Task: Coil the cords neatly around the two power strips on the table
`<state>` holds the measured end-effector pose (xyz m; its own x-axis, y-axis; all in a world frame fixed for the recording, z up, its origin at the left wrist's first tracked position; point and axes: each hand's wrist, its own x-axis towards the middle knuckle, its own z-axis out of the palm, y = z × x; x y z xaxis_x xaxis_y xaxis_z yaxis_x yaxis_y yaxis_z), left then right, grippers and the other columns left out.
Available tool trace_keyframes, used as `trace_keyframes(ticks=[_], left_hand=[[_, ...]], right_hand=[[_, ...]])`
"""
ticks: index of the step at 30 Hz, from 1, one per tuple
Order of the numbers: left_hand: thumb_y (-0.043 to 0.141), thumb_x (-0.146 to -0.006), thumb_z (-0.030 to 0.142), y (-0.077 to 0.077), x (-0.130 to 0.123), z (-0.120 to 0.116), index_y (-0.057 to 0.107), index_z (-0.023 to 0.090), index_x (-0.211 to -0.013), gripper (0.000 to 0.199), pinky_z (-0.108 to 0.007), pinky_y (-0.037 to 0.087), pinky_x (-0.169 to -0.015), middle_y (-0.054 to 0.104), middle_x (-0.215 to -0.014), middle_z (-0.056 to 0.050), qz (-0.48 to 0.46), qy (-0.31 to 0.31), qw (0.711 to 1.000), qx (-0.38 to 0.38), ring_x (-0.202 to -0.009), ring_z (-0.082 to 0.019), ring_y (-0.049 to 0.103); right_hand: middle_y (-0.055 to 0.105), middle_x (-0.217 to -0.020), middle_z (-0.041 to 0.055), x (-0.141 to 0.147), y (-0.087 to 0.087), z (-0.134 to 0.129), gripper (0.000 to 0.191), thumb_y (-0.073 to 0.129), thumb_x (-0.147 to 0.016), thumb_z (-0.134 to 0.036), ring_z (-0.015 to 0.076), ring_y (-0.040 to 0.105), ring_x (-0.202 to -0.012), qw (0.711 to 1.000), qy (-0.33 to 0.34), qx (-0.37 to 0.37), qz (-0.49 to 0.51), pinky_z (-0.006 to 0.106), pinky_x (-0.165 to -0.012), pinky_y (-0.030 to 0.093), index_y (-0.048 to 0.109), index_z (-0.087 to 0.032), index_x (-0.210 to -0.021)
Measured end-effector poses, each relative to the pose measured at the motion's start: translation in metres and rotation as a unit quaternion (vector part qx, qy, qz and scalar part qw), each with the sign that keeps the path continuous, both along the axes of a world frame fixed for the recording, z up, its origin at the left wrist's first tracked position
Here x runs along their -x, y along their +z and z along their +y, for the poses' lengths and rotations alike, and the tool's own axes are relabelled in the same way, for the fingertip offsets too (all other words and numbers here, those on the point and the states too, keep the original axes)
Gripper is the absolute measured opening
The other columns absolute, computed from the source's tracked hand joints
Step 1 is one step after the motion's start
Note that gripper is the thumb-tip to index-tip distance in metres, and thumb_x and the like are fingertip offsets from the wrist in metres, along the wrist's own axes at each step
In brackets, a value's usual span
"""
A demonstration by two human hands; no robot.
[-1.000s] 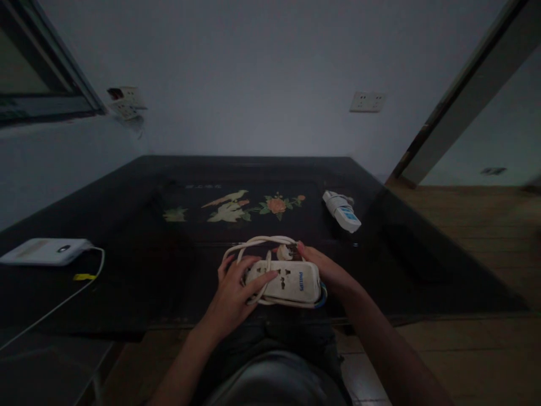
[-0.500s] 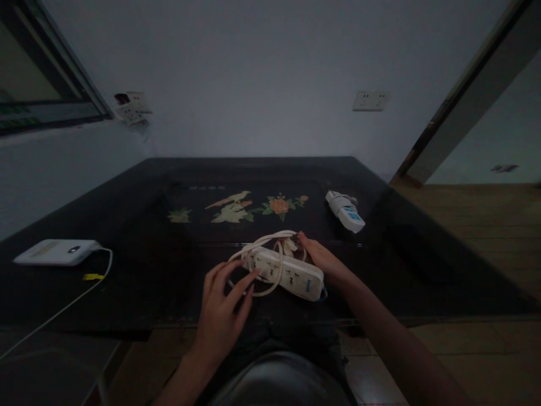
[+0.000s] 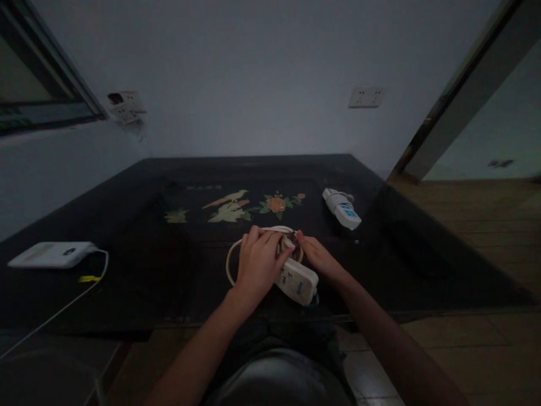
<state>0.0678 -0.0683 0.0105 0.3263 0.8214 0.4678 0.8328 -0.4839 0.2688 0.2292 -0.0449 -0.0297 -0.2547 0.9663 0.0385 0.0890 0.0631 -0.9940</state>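
A white power strip (image 3: pixel 297 282) lies slantwise near the front edge of the black table, its right end showing. Its white cord (image 3: pixel 229 260) loops loosely around it. My left hand (image 3: pixel 258 260) is over the strip's left part and hides it. Thumb and fingers of this hand close on the whitish plug (image 3: pixel 288 243) at the strip's far side. Just right of it, my right hand (image 3: pixel 319 256) pinches the cord by the plug between thumb and fingertips. What exactly lies under the fingertips is partly hidden.
A second power strip (image 3: pixel 341 208), wrapped in its cord, lies at the back right. On the left is a white power bank (image 3: pixel 53 255) with a cable (image 3: pixel 63 309) running off the table's front. A dark flat object (image 3: pixel 416 248) lies at the right. Wall sockets (image 3: pixel 367 97) are behind.
My left hand has moved right and away from me, from the cord loop at the strip's left end to the plug, and has closed there. My right hand keeps nearly the same place.
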Motion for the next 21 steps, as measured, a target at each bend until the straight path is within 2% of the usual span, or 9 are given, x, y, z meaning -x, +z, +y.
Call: trace_keyframes(ticks=[9,15,19,21], left_hand=[[0.069,-0.077,0.032,-0.006,0.001,0.002,0.067,0.021,-0.101,0.027,-0.039,0.037,-0.082,0.071,-0.102,-0.002,-0.087,-0.004,0.996,0.024,-0.096,-0.026,0.05],[0.069,-0.077,0.033,-0.004,0.002,0.001,0.067,0.022,-0.102,0.027,-0.04,0.037,-0.083,0.071,-0.104,-0.002,-0.085,-0.013,0.996,0.032,-0.097,-0.027,0.05],[0.068,-0.078,0.033,-0.004,0.004,0.001,0.067,0.021,-0.103,0.028,-0.039,0.038,-0.081,0.071,-0.104,-0.003,-0.081,-0.013,0.996,0.023,-0.096,-0.026,0.052],[0.067,-0.079,0.033,-0.004,0.004,0.003,0.067,0.022,-0.104,0.027,-0.039,0.039,-0.081,0.071,-0.104,-0.003,-0.076,-0.012,0.997,0.026,-0.097,-0.026,0.055]], right_hand=[[0.06,-0.061,0.0001,-0.002,-0.003,-0.001,0.058,0.053,-0.074,-0.071,0.0129,0.052,-0.057,0.999,-0.036,0.016,0.032,0.024,-0.056,0.041,0.066,-0.014,-0.069],[0.069,-0.081,0.0052,-0.008,-0.008,-0.002,0.064,0.039,-0.081,-0.072,0.0164,0.062,-0.072,0.977,0.04,0.131,0.161,0.029,-0.07,0.048,0.07,-0.018,-0.095],[0.069,-0.082,0.002,-0.013,-0.003,-0.003,0.035,0.067,-0.076,-0.049,0.0141,0.062,-0.073,0.986,0.039,0.091,0.138,0.025,-0.069,0.048,0.07,-0.018,-0.093],[0.068,-0.078,0.0,-0.017,0.002,-0.004,0.029,0.076,-0.069,-0.037,0.0129,0.061,-0.069,0.99,0.042,0.072,0.117,0.025,-0.068,0.047,0.07,-0.017,-0.089]])
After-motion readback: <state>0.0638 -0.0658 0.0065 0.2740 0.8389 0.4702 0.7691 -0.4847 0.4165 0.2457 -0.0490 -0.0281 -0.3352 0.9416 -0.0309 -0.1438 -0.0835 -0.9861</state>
